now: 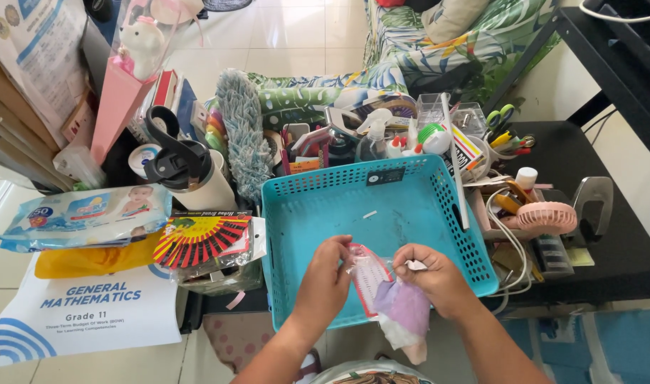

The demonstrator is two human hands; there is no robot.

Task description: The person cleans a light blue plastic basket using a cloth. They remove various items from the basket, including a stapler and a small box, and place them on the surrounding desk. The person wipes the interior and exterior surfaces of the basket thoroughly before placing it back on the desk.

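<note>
Packet (382,288) contents unclear behind plastic, pink card and lilac piece showing; left hand (327,277) and right hand (431,277) pinch its top over basket (296,235).

Two bare forearms showing, no sleeves reaching wrists. Left hand (325,281) wearing no ring, watch or glove; right hand (433,279) likewise bare. No bracelets showing. Patterned garment, light with dark markings, peeking in at bottom frame edge between forearms; pattern detail too small to tell.
</note>
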